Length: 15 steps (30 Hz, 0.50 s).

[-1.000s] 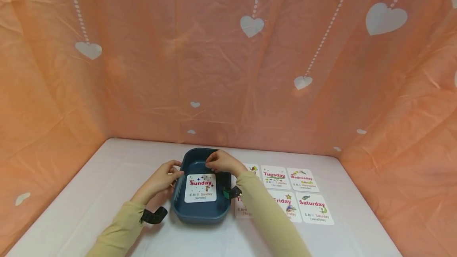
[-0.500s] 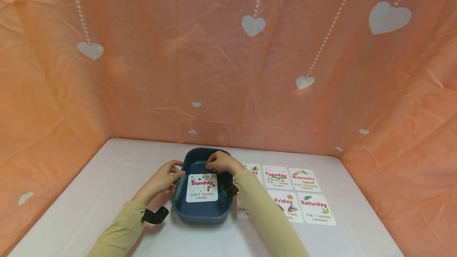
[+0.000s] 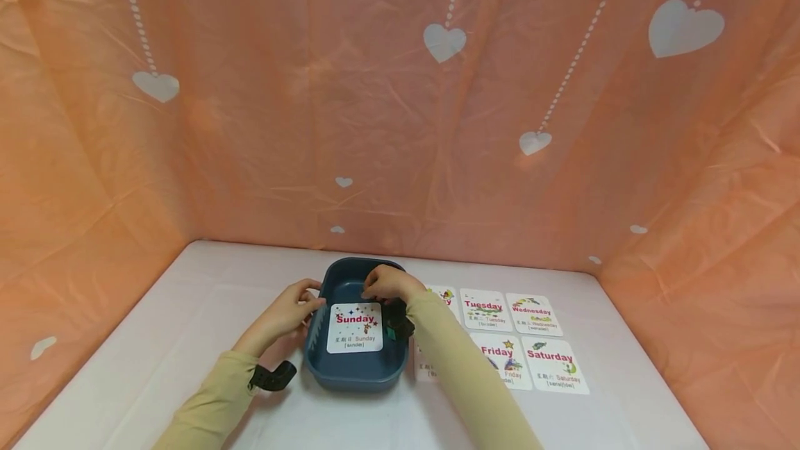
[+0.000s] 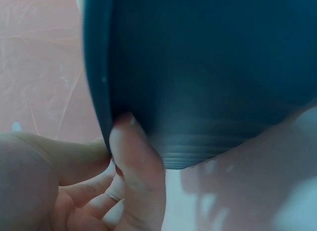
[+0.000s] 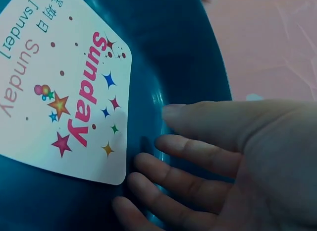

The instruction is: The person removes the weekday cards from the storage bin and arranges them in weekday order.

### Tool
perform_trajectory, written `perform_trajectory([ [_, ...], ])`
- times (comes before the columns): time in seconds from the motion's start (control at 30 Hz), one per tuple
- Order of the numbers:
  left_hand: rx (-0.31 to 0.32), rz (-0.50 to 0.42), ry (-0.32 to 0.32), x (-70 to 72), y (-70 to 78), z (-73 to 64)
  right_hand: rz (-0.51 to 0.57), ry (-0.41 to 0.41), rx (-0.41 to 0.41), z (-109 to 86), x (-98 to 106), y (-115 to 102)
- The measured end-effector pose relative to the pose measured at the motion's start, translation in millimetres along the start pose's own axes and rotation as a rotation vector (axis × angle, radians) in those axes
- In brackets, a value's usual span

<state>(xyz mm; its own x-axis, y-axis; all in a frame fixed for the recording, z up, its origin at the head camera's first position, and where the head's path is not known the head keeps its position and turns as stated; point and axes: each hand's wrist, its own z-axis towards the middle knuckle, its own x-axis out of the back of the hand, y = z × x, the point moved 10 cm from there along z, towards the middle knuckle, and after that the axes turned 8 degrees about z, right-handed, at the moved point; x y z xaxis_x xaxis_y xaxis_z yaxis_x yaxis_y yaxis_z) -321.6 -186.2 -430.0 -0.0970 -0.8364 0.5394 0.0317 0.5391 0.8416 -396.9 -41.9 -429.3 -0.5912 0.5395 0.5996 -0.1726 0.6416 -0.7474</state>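
Observation:
A dark blue plastic basin [image 3: 359,375] stands on the table. In it a white square card [image 3: 355,344] printed "Sunday" lies face up. At the basin's left side, my left hand [image 3: 286,312] pinches the rim, as the left wrist view shows with thumb and finger on either side of the wall [image 4: 198,62]. My right hand [image 3: 394,283] hangs over the basin's far right part. In the right wrist view its fingers [image 5: 183,184] are loosely bent beside the "Sunday" card [image 5: 64,97], holding nothing.
Right of the basin, cards lie in two rows: Tuesday [image 3: 483,321], Wednesday [image 3: 534,326], Friday [image 3: 498,347] and Saturday [image 3: 555,346] are readable. My right sleeve [image 3: 465,373] partly covers others. An orange curtain [image 3: 400,123] with hearts surrounds the white table [image 3: 350,422].
The hands, basin and cards keep almost the same places. Only the head view has shifted slightly, and the right wrist seems to have turned a little.

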Motion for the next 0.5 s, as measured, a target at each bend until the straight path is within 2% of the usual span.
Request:
perform_trajectory([
  [0.13,0.007,0.006,-0.008,-0.6,0.5,-0.1,-0.039,-0.004,-0.007,-1.0,0,0],
  [0.37,0.009,0.005,-0.004,0.3,0.7,-0.5,-0.040,-0.074,-0.004,-0.7,-9,-1],
  [0.5,0.002,-0.009,-0.004,-0.4,-0.3,0.0,-0.121,-0.079,-0.015,-0.8,-10,0],
])
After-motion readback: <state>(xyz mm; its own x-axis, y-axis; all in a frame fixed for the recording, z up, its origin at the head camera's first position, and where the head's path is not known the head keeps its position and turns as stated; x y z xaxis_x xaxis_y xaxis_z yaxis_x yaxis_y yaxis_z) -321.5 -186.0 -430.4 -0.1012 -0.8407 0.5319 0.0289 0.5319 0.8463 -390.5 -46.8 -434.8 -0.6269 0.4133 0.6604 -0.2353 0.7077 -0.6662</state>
